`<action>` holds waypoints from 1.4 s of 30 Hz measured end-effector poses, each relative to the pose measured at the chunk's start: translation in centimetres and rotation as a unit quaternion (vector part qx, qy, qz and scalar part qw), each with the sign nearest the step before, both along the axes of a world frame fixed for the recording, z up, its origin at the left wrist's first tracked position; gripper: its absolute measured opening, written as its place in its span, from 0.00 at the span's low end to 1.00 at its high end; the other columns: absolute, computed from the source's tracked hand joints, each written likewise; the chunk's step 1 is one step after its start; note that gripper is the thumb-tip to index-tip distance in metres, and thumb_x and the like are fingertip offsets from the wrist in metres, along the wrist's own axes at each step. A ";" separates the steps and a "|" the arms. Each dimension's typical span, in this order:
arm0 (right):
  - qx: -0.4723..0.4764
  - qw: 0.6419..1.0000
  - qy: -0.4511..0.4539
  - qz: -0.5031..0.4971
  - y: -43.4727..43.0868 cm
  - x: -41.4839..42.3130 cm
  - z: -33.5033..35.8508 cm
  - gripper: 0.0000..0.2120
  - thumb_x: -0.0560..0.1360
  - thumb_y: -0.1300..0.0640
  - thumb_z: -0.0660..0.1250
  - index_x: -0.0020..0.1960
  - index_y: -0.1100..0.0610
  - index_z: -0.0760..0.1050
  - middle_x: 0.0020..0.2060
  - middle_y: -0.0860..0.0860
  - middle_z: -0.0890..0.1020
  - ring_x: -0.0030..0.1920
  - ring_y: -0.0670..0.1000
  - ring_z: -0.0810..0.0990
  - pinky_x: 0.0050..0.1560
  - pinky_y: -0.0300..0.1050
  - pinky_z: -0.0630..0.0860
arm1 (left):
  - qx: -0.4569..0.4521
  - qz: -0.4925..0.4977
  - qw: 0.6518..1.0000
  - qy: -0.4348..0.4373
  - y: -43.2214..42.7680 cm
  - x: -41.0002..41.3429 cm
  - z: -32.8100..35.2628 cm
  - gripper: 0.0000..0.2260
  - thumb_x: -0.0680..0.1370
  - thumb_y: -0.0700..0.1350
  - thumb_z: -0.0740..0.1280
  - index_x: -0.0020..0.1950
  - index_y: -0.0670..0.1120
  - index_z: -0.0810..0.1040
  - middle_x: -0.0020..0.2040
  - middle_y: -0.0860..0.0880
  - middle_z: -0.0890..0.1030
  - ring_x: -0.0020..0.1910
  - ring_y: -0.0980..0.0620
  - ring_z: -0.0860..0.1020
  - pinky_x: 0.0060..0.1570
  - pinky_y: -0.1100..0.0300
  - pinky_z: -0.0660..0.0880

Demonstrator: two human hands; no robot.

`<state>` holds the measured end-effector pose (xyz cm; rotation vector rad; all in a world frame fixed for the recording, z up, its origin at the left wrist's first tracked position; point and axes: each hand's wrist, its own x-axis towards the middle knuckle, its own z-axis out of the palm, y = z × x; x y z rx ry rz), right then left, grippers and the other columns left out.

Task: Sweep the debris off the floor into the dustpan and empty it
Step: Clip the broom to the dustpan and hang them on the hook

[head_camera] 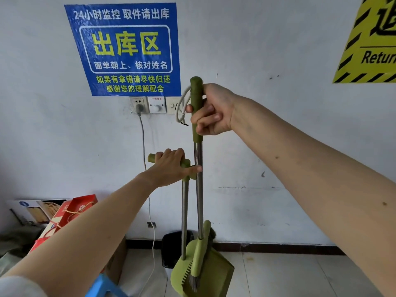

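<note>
A green broom (199, 189) with a metal shaft stands upright against a white wall, its bristle head tucked into a green dustpan (214, 273) on the floor. My right hand (211, 110) grips the broom's green top handle, where a white cord loop hangs. My left hand (171, 166) is closed over the dustpan's horizontal green handle (152, 157), lower and to the left; its thumb reaches to the clip by the broom shaft. The dustpan's own metal pole (184, 217) runs down beside the broom's. No debris is visible on the floor.
A black-lined bin (171, 247) stands behind the dustpan against the wall. Red gift boxes and cartons (70, 213) are piled at the left, a blue stool (102, 286) at the bottom. A grey cable (147, 189) hangs from wall sockets (139, 105). Tiled floor (289, 273) spreads right.
</note>
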<state>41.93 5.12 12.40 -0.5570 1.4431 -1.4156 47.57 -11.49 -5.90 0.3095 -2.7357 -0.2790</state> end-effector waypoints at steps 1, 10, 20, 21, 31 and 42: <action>-0.005 1.000 -0.002 0.001 0.2 -0.4 -0.1 0.17 0.78 0.47 0.53 0.38 0.58 0.68 0.19 0.46 0.59 0.15 0.45 0.54 0.27 0.37 0.71 | 0.003 0.007 1.000 0.007 0.3 -0.4 -0.1 0.37 0.61 0.82 0.46 0.41 0.49 0.66 0.37 0.54 0.69 0.43 0.50 0.67 0.49 0.53 0.58; -0.062 0.995 0.020 0.074 0.7 -3.4 -0.2 0.18 0.79 0.47 0.49 0.41 0.58 0.69 0.19 0.47 0.58 0.15 0.46 0.54 0.29 0.39 0.70 | 0.000 0.080 0.983 0.166 3.0 -3.4 -0.1 0.27 0.66 0.76 0.56 0.30 0.52 0.64 0.28 0.56 0.68 0.32 0.60 0.66 0.50 0.54 0.63; -0.145 0.984 0.099 0.032 0.1 -5.8 -9.3 0.20 0.81 0.42 0.58 0.63 0.56 0.71 0.23 0.48 0.61 0.23 0.49 0.64 0.40 0.50 0.80 | -0.054 -0.005 0.991 0.123 1.4 -4.0 -0.5 0.18 0.68 0.66 0.60 0.29 0.53 0.68 0.25 0.54 0.71 0.37 0.55 0.71 0.54 0.51 0.64; -0.155 0.982 0.110 0.023 -0.4 -6.0 -9.7 0.17 0.80 0.43 0.61 0.60 0.55 0.73 0.24 0.49 0.63 0.24 0.49 0.65 0.39 0.50 0.79 | -0.048 -0.006 0.991 0.121 0.9 -4.1 -0.6 0.18 0.68 0.65 0.61 0.28 0.53 0.67 0.25 0.54 0.71 0.37 0.55 0.71 0.54 0.51 0.64; 0.148 0.916 0.361 0.097 -3.0 -6.4 -22.3 0.15 0.77 0.49 0.67 0.61 0.53 0.76 0.55 0.49 0.81 0.55 0.48 0.80 0.57 0.49 0.80 | -0.042 0.007 0.993 0.113 -3.5 -4.8 0.9 0.20 0.68 0.69 0.59 0.26 0.54 0.66 0.24 0.55 0.70 0.34 0.56 0.71 0.55 0.52 0.63; 0.055 0.882 0.466 -0.043 -7.8 -7.2 -20.6 0.14 0.72 0.45 0.72 0.43 0.56 0.80 0.36 0.49 0.84 0.39 0.49 0.83 0.44 0.46 0.79 | 0.029 0.027 0.998 0.052 -7.6 -5.9 1.8 0.30 0.64 0.78 0.55 0.32 0.50 0.66 0.27 0.52 0.69 0.34 0.50 0.71 0.47 0.53 0.60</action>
